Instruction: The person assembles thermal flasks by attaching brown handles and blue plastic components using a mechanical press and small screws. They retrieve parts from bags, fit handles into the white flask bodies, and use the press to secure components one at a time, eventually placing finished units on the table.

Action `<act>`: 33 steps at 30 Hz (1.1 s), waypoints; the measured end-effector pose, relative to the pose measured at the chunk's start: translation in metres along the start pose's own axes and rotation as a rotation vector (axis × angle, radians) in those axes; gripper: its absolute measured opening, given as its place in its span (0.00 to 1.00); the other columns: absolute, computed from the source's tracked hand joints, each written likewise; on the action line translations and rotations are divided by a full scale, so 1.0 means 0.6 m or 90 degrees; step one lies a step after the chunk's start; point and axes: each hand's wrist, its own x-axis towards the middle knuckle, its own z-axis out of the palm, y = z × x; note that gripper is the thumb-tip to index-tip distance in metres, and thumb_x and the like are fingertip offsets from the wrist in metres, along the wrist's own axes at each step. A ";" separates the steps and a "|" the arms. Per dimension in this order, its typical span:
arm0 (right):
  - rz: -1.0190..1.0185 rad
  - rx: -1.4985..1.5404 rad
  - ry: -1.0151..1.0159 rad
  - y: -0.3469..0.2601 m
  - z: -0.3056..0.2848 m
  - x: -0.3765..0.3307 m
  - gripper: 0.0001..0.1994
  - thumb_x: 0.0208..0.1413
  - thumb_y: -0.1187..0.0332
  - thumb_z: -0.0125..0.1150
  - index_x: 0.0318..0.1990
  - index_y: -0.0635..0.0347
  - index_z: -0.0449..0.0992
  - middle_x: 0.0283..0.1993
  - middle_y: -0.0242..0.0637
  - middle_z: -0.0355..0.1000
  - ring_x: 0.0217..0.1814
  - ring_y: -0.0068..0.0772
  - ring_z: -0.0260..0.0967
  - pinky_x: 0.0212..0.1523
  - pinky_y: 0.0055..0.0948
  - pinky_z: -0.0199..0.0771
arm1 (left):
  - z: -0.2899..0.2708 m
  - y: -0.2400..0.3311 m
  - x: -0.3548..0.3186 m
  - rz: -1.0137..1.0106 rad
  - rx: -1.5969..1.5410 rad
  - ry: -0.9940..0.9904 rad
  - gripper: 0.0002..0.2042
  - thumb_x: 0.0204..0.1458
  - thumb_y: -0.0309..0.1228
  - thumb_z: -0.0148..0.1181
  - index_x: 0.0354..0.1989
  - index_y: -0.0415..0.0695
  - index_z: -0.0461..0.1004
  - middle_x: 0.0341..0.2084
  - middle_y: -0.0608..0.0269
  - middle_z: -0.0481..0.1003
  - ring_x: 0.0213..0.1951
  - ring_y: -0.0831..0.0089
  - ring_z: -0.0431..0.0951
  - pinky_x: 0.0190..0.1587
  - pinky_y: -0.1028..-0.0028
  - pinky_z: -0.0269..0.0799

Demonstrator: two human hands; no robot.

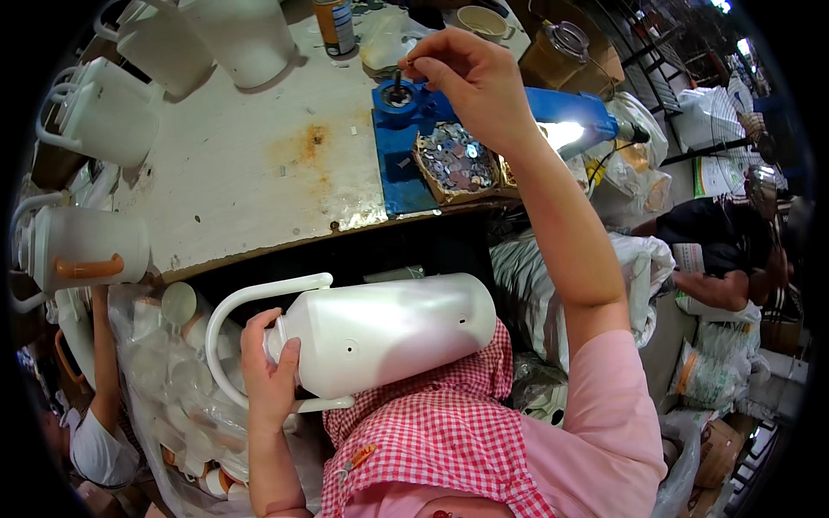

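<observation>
My left hand [269,373] grips the neck of a white plastic jug [389,332] that lies on its side across my lap, its thin white handle [250,298] arching to the left. My right hand [471,73] reaches out over the bench and pinches a small dark part just above the round head of a blue press tool [399,97]. Beside the press sits an open cardboard box of small shiny metal pieces [458,160].
White jugs [104,112] stand along the back and left of the stained worktable [250,173]. A bag of white lids [186,380] is at lower left, near another person's arm [104,354]. A seated person [717,250] is at right among sacks and boxes.
</observation>
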 end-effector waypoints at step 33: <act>0.268 -0.312 -0.178 0.060 -0.037 -0.150 0.07 0.56 0.69 0.66 0.39 0.62 0.82 0.33 0.36 0.79 0.33 0.26 0.76 0.35 0.27 0.75 | -0.078 0.046 0.020 0.044 0.075 -0.211 0.37 0.40 0.35 0.71 0.63 0.42 0.67 0.59 0.51 0.68 0.64 0.52 0.65 0.67 0.60 0.61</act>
